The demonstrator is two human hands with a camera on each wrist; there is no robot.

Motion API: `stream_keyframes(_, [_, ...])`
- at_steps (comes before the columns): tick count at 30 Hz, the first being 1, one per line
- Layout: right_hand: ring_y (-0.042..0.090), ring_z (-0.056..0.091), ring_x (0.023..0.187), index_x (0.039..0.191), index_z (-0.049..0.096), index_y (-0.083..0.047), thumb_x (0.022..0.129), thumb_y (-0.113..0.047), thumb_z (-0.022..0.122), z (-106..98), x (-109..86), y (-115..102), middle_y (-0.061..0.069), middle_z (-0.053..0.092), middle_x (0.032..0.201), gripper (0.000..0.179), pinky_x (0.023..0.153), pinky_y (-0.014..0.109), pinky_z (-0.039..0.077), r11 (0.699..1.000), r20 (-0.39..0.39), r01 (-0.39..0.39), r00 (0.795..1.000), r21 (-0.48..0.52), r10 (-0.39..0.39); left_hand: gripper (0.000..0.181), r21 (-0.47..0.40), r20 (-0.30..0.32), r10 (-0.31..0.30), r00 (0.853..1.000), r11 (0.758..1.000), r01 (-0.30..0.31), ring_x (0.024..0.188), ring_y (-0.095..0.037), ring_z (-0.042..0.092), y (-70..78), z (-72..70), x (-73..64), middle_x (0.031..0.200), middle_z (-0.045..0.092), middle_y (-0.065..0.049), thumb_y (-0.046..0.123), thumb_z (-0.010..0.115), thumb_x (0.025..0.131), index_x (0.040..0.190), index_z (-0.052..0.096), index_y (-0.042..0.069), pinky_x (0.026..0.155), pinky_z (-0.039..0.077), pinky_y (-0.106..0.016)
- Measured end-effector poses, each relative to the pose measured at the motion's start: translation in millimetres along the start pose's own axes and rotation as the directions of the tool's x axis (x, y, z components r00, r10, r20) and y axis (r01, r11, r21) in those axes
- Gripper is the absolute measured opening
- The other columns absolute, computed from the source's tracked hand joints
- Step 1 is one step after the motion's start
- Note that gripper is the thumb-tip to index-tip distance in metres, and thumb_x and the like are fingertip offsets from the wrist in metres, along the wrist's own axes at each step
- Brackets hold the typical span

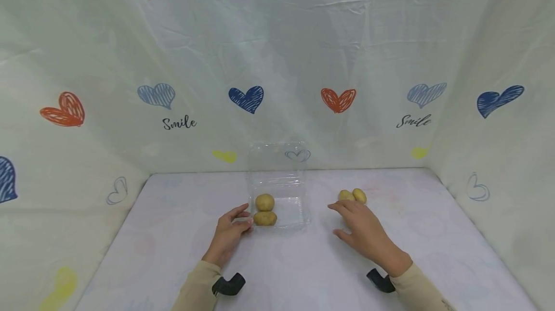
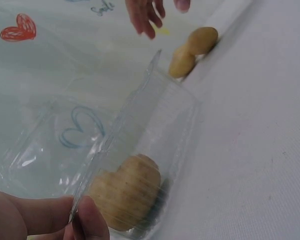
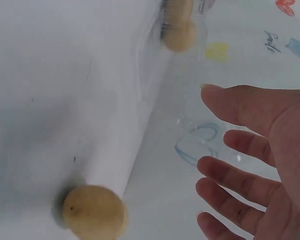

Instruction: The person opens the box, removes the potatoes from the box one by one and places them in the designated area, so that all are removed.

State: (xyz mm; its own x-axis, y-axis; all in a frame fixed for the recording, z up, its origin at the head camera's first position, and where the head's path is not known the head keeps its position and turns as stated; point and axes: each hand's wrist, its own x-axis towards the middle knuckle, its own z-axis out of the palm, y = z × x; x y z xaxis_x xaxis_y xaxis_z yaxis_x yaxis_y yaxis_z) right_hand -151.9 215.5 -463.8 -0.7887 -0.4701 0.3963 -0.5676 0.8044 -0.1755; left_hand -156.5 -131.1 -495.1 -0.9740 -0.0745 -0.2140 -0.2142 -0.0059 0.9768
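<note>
A clear plastic clamshell box (image 1: 288,210) stands on the table with its lid (image 1: 277,157) raised at the back. Two potatoes lie along its left side, a rounder potato (image 1: 264,202) behind a longer potato (image 1: 265,218). My left hand (image 1: 229,234) pinches the box's left rim between thumb and finger, plain in the left wrist view. To the right of the box my right hand (image 1: 366,231) hovers with fingers spread and nothing in them. Just beyond it two more potatoes (image 1: 359,195) sit side by side on the table, partly hidden by the hand in the head view.
A white cloth covers the table (image 1: 173,214). Behind and at both sides hangs a pale curtain (image 1: 277,46) printed with hearts and lettering. Dark bands (image 1: 229,284) sit at both sleeve cuffs.
</note>
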Motion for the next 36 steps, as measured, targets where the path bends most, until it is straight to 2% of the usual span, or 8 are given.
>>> stream_keyframes(4, [0.028, 0.066, 0.115, 0.127, 0.071, -0.01, 0.073, -0.015, 0.098, 3, 6.0, -12, 0.005, 0.07, 0.124, 0.06, 0.096, 0.047, 0.058, 1.0, 0.019, 0.015, 1.0, 0.008, -0.016, 0.053, -0.005, 0.0, 0.002, 1.0, 1.0, -0.002, 0.086, -0.016, 0.064, -0.5, -0.2, 0.2, 0.128, 0.055, -0.024, -0.013, 0.064, 0.098, 0.149, 0.05, -0.012, 0.076, 0.061, -0.024])
stream_keyframes(11, [0.026, 0.067, 0.112, 0.129, 0.071, -0.011, 0.077, -0.019, 0.096, 15, 21.2, -26, 0.004, 0.07, 0.125, 0.058, 0.092, 0.045, 0.059, 0.998, 0.038, 0.06, 0.997, 0.008, -0.06, 0.053, -0.005, 0.0, 0.007, 1.0, 1.0, -0.007, 0.086, -0.016, 0.064, -1.1, -0.6, -0.4, 0.127, 0.055, -0.024, -0.013, 0.063, 0.098, 0.149, 0.05, -0.012, 0.076, 0.061, -0.024])
stream_keyframes(17, [0.025, 0.066, 0.114, 0.132, 0.069, -0.011, 0.082, -0.018, 0.092, 24, 40.0, -38, 0.005, 0.068, 0.128, 0.056, 0.096, 0.045, 0.057, 0.993, 0.069, 0.105, 0.992, 0.049, -0.108, 0.052, -0.005, -0.002, 0.012, 1.0, 1.0, -0.012, 0.085, -0.016, 0.064, -2.0, -0.4, -0.2, 0.127, 0.056, -0.025, -0.013, 0.064, 0.097, 0.148, 0.05, -0.012, 0.076, 0.061, -0.024])
stream_keyframes(29, [0.025, 0.065, 0.11, 0.131, 0.068, -0.01, 0.081, -0.011, 0.093, 43, 72.2, -51, 0.005, 0.068, 0.126, 0.055, 0.09, 0.041, 0.059, 0.975, 0.016, 0.212, 0.977, 0.067, -0.214, 0.052, 0.003, -0.005, 0.021, 1.0, 1.0, -0.021, 0.085, -0.017, 0.065, -0.5, -0.2, -2.4, 0.125, 0.057, -0.023, -0.014, 0.064, 0.097, 0.147, 0.051, -0.012, 0.075, 0.061, -0.024])
stream_keyframes(36, [0.025, 0.063, 0.117, 0.133, 0.067, -0.011, 0.082, -0.013, 0.093, 50, 88.3, -56, 0.005, 0.067, 0.129, 0.056, 0.099, 0.043, 0.057, 0.967, 0.093, 0.24, 0.965, 0.084, -0.247, 0.052, 0.007, -0.005, 0.022, 1.0, 1.0, -0.022, 0.086, -0.017, 0.065, -0.6, -0.5, -1.7, 0.126, 0.057, -0.025, -0.014, 0.064, 0.096, 0.147, 0.052, -0.012, 0.076, 0.061, -0.026])
